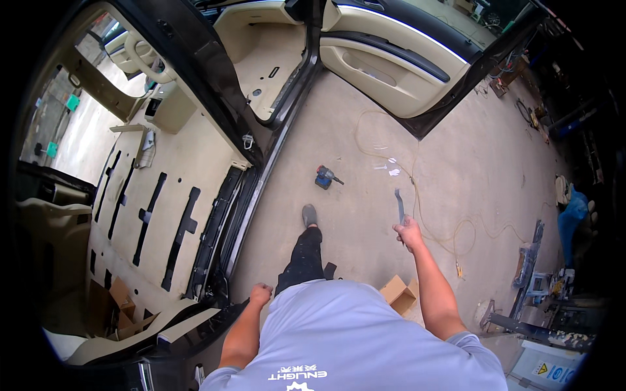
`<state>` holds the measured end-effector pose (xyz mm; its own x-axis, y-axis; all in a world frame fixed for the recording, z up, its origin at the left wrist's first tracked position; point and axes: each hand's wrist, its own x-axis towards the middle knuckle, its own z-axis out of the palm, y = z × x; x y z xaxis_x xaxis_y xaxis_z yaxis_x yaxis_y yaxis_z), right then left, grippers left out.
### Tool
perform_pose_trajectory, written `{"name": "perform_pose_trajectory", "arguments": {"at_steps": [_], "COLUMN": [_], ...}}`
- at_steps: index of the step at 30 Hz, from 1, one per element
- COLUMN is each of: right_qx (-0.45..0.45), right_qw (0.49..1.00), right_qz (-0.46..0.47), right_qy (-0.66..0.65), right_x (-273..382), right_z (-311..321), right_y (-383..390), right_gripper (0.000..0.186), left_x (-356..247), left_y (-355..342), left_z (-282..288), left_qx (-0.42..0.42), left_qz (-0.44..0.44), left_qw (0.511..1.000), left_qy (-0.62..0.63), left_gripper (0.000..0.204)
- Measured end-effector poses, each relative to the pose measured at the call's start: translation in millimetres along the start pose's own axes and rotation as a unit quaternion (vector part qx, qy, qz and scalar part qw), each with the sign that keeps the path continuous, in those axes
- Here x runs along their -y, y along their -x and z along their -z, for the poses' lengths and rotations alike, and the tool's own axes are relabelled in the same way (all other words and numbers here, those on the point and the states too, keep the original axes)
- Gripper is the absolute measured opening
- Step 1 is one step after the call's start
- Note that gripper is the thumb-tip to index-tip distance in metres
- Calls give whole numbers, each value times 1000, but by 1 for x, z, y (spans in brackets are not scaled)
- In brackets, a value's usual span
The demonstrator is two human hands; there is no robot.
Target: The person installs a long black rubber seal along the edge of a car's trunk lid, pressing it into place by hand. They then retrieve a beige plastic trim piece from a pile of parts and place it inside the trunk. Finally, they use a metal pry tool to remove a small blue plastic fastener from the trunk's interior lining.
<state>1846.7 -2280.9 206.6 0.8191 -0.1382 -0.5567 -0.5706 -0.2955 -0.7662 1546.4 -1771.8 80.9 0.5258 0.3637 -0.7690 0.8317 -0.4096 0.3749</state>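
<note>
My right hand [408, 233] is out ahead of me on the right, its fingers wrapped round one end of a long, flat grey pry tool [399, 202]. The tool's slightly hooked far end points away from me, above the floor. Low at my left side, by the car's door opening, my left hand [261, 294] is curled closed; whatever may be inside it is hidden. A blue and black cordless power tool [323, 177] lies on the floor beyond my shoe.
On the left stands a car body [261, 169] with a bare beige cabin floor [166, 208]. Its open front door [391, 72] juts out ahead. A thin yellowish hose [473, 228] loops over the floor at right, near white scraps [393, 172]. An open cardboard box [398, 294] sits beside me.
</note>
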Motion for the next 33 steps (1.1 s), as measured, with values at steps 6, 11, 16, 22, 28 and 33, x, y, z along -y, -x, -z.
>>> {"name": "perform_pose_trajectory", "arguments": {"at_steps": [6, 11, 16, 22, 28, 33], "right_qx": [118, 171, 132, 209, 306, 375], "right_qw": [981, 979, 987, 963, 947, 874], "right_qz": [-54, -57, -36, -103, -59, -36], "right_qy": [-145, -96, -90, -139, 75, 306], "right_x": [104, 200, 288, 367, 474, 547], "right_z": [-89, -98, -91, -108, -164, -228], "right_y": [-85, -139, -234, -406, -583, -721], "right_gripper": [45, 32, 49, 22, 35, 66], "left_x": [-110, -248, -395, -508, -554, -671], "left_y": [-135, -237, -335, -398, -454, -516], "left_z": [19, 85, 146, 174, 118, 118], "left_qx": [24, 11, -58, -113, -98, -82], "left_qz": [-57, -67, -97, -63, 66, 16], "left_qw": [991, 986, 993, 990, 988, 994], "left_qy": [-118, -152, 25, 60, 102, 68], "left_gripper": [39, 37, 32, 33, 28, 26]}}
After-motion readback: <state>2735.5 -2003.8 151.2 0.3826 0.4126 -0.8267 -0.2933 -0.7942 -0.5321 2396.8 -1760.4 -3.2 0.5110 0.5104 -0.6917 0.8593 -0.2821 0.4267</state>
